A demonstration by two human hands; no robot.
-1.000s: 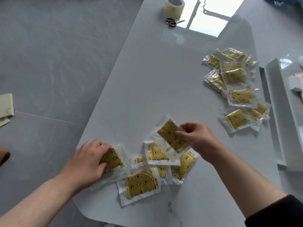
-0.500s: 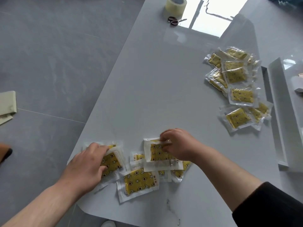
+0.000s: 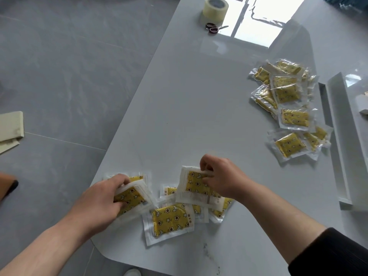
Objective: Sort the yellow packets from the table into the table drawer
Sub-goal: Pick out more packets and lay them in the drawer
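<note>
Left hand [image 3: 101,198] is gripping a small stack of packets [image 3: 135,193]; right hand [image 3: 225,179] is pinching one packet [image 3: 194,185] over loose packets [image 3: 169,220] lying on the table [image 3: 189,108].

On the counter [image 3: 199,116], near packets [image 3: 169,220] lie in front, far packets [image 3: 292,116] right beside the drawer [image 3: 338,136], tape roll [image 3: 215,6] and scissors [image 3: 214,28] behind.
</note>
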